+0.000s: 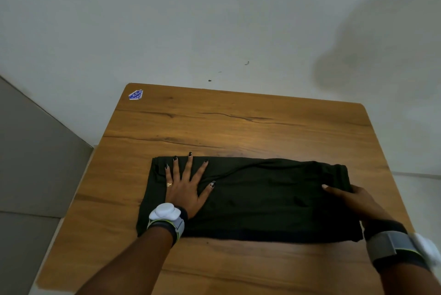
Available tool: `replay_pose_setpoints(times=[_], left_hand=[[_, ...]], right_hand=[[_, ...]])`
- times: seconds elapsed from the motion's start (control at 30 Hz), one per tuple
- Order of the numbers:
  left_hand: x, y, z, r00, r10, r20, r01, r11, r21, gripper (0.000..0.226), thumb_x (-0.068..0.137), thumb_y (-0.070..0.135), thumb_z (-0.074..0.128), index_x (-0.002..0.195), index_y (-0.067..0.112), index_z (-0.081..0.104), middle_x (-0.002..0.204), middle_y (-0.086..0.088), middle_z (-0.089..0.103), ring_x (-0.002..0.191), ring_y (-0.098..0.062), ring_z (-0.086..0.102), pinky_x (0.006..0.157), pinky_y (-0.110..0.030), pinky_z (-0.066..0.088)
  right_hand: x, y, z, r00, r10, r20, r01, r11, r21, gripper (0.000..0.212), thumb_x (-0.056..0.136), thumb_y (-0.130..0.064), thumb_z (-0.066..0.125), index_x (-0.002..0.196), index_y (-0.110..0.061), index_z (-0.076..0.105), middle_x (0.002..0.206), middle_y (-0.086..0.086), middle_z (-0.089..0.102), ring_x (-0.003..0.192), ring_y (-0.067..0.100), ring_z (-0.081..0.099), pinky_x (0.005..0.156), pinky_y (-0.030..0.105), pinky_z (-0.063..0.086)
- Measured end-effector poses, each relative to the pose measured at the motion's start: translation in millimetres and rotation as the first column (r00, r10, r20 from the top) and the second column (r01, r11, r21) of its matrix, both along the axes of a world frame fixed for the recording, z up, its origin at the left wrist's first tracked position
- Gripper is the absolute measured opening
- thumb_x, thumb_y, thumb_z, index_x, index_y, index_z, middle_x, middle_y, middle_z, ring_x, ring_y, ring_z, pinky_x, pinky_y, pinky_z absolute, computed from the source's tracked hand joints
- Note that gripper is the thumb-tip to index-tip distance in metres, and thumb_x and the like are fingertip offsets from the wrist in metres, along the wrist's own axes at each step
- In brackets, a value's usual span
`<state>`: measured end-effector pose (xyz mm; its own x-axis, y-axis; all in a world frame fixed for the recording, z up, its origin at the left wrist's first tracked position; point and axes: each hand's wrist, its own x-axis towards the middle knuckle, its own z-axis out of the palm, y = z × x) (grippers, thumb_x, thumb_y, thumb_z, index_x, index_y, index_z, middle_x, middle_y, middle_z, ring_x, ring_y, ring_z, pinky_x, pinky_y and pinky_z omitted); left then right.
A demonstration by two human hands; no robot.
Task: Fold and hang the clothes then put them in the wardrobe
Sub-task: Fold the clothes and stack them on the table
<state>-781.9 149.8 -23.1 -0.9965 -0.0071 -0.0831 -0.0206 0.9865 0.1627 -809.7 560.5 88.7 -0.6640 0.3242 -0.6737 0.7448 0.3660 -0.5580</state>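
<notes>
Left grip point(185, 189) flat on garment point(262, 199), right grip point(353, 201) at edge

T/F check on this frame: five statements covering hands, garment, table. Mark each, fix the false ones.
1. The left hand lies flat, fingers spread, on the dark garment. True.
2. The garment hangs on a hanger. False: it lies folded flat on the wooden table.
3. The right hand holds the garment's right end, thumb on top. True.
4. A sticker sits at the table's near right corner. False: the blue sticker is at the far left corner.
5. Both wrists are bare. False: there is a left wristband and a right wristband.
</notes>
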Motion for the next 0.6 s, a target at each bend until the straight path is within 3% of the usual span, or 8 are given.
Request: replay_pose_setpoints(times=[0.17,0.27,0.37,0.4,0.43,0.5,0.53,0.6], left_hand=[[0,-2,-2,0.999,-0.02,0.044,0.019,1.0,0.005,0.07,0.089,0.075,0.019,0.152,0.045,0.014,0.163,-0.003,0.0,0.146,-0.045,0.004,0.115,-0.061,0.0],[-1,-8,11,0.999,-0.049,-0.01,0.05,0.996,0.068,0.072,0.087,0.077,0.021,0.151,0.046,0.01,0.163,0.0,-0.005,0.148,-0.039,-0.001,0.116,-0.057,-0.005],[-2,-11,48,0.996,0.021,-0.091,0.021,0.899,0.438,0.066,0.092,0.07,0.03,0.15,0.042,0.02,0.161,0.006,0.015,0.148,-0.016,0.013,0.121,-0.045,0.01],[-4,-11,64,0.994,0.107,-0.02,-0.066,0.739,0.67,0.062,0.092,0.069,0.033,0.147,0.04,0.031,0.156,0.007,0.03,0.141,-0.009,0.03,0.118,-0.042,0.024],[-6,-10,82,0.972,0.182,0.149,-0.219,0.469,0.856,0.063,0.089,0.07,0.033,0.142,0.037,0.041,0.148,0.005,0.044,0.129,-0.008,0.046,0.112,-0.04,0.035],[-10,-20,105,0.847,0.122,0.517,-0.504,-0.121,0.855,0.071,0.083,0.075,0.027,0.128,0.029,0.058,0.13,-0.004,0.062,0.109,-0.023,0.062,0.1,-0.043,0.044],[-11,-30,111,0.783,0.085,0.616,-0.567,-0.309,0.763,0.072,0.085,0.075,0.027,0.119,0.024,0.064,0.119,-0.008,0.067,0.102,-0.029,0.064,0.097,-0.043,0.045],[-8,-51,114,0.728,0.088,0.68,-0.594,-0.415,0.69,0.064,0.092,0.067,0.035,0.106,0.016,0.069,0.1,-0.011,0.07,0.088,-0.026,0.066,0.085,-0.036,0.05]], right_hand=[[-14,-34,58,0.976,0.211,-0.061,-0.206,0.976,0.074,0.043,0.086,-0.028,0.071,0.121,-0.005,0.056,0.1,0.014,0.066,0.087,0.031,0.067,0.072,0.04,0.056],[-21,-92,96,0.923,0.356,-0.147,-0.326,0.926,0.192,0.041,0.084,-0.031,0.071,0.111,-0.008,0.05,0.094,0.008,0.061,0.084,0.026,0.064,0.073,0.04,0.056],[-17,-169,119,0.789,0.537,-0.299,-0.441,0.834,0.332,0.046,0.081,-0.035,0.07,0.105,-0.006,0.044,0.08,-0.001,0.056,0.071,0.015,0.059,0.054,0.026,0.045],[-14,-195,121,0.744,0.581,-0.33,-0.48,0.809,0.34,0.044,0.083,-0.034,0.068,0.106,-0.009,0.04,0.082,0.0,0.058,0.074,0.018,0.06,0.057,0.028,0.045],[-10,-222,120,0.696,0.618,-0.365,-0.522,0.785,0.333,0.044,0.085,-0.034,0.066,0.108,-0.011,0.037,0.087,0.002,0.06,0.079,0.022,0.062,0.061,0.031,0.047],[-5,-271,109,0.626,0.655,-0.424,-0.613,0.749,0.251,0.044,0.087,-0.036,0.063,0.111,-0.016,0.033,0.093,0.004,0.063,0.079,0.023,0.064,0.062,0.035,0.051],[-3,-289,100,0.611,0.66,-0.438,-0.661,0.729,0.176,0.042,0.088,-0.036,0.061,0.111,-0.018,0.032,0.092,0.006,0.064,0.075,0.022,0.064,0.062,0.036,0.052],[2,-313,83,0.597,0.668,-0.445,-0.721,0.69,0.069,0.036,0.089,-0.033,0.057,0.11,-0.018,0.031,0.087,0.012,0.066,0.065,0.021,0.06,0.062,0.039,0.053]])
